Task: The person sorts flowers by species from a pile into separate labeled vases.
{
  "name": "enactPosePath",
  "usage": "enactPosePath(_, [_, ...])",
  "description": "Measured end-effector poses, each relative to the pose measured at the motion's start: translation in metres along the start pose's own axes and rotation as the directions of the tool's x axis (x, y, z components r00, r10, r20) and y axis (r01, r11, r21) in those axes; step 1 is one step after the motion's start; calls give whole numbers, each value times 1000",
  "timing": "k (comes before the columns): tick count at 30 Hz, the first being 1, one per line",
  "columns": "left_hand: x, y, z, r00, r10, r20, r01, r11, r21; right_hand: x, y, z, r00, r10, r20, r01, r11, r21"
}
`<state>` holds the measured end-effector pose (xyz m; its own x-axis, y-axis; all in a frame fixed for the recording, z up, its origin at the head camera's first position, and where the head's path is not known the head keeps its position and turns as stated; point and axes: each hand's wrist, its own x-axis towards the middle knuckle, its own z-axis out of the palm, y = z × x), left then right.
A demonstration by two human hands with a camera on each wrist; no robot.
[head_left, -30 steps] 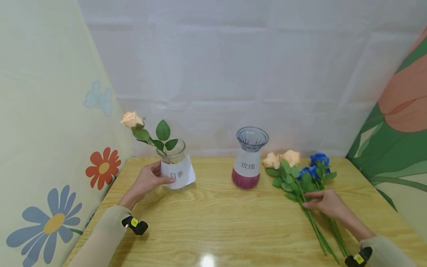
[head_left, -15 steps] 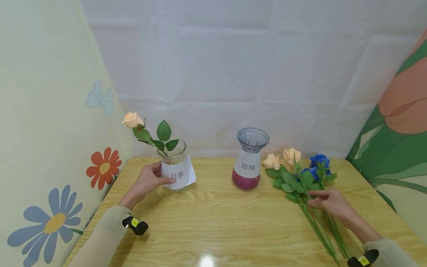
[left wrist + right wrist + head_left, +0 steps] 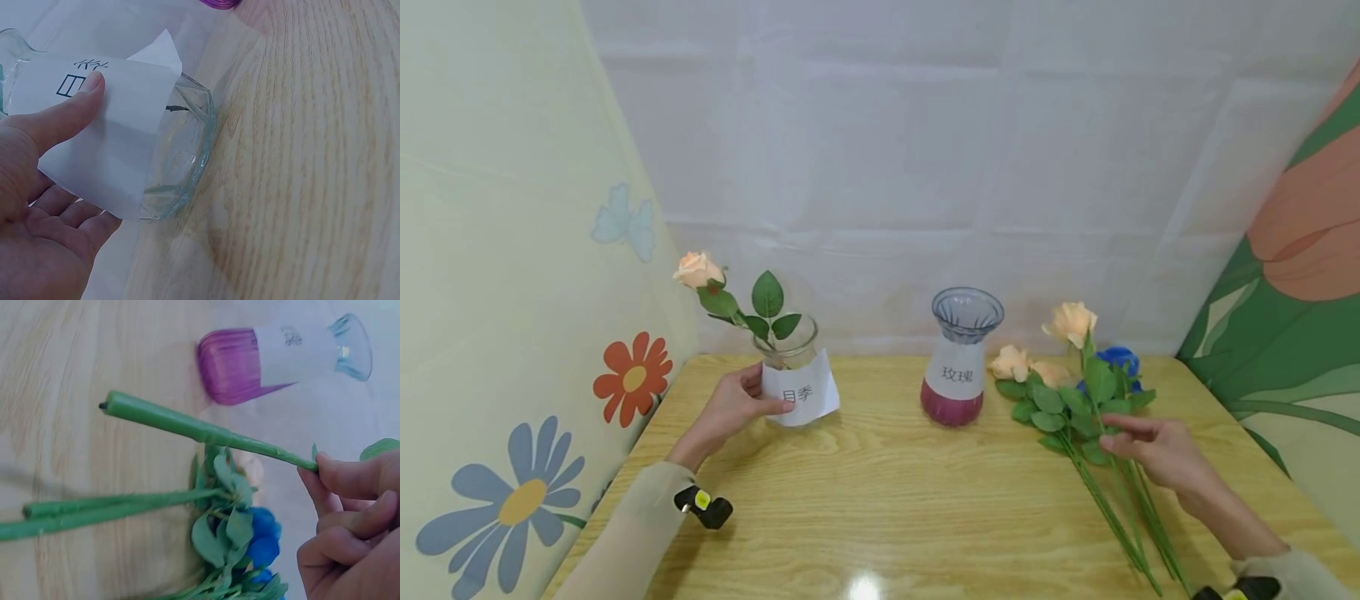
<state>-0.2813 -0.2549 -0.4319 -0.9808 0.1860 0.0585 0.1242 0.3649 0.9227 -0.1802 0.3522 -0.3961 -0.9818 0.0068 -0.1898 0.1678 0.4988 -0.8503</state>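
My left hand grips a clear glass vase wrapped in a white paper label, thumb across the front. One peach rose leans left out of that vase. In my right hand the thumb and fingertips pinch the green stem of another peach rose, its head raised above the pile. Beneath it on the table lie more peach roses and blue roses, their stems pointing toward me. The right wrist view shows the held stem's cut end apart from the table.
A second vase, blue-rimmed with a purple base and white label, stands between the hands. The wooden table meets a white cloth backdrop. Flower-printed panels flank both sides.
My right hand has lifted one peach rose up from the pile and shifted slightly right. The left hand and its vase have stayed in place.
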Motion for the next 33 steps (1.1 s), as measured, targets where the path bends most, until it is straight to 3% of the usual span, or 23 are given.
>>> enactPosePath(9, [-1,1,0,1000,-5,-1,5,1000,0,-16,-17,12,995,-88,-53,92,993,69])
enactPosePath(19, [-1,1,0,1000,-2,1,2,1000,-1,-27,-38,32,990,-97,-99,102,993,55])
enactPosePath(26, [-1,1,0,1000,-3,-3,3,1000,-1,-32,-52,49,983,-160,-93,174,970,170])
enactPosePath(33, [0,-2,0,1000,7,-2,-7,1000,-10,-35,-72,70,970,-223,-96,238,953,189])
